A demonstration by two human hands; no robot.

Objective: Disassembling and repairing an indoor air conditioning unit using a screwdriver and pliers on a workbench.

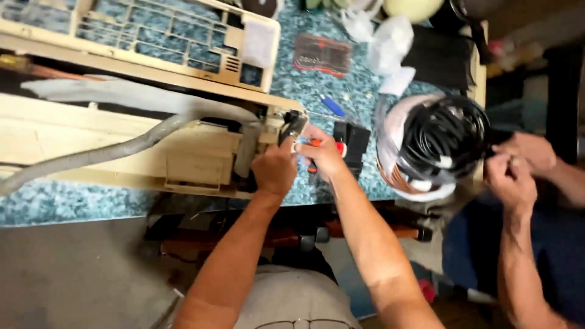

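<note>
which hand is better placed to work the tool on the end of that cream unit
Right, probably. The right hand already grips the red-handled tool beside the end of the cream unit. The left hand presses against the unit itself, apparently steadying it.

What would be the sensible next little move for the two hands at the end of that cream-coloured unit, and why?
Probably steady the unit's end with the left hand and ease the red-handled tool in the right hand onto the dark fitting, since both hands crowd that corner and the tool's tip is hidden.
</note>
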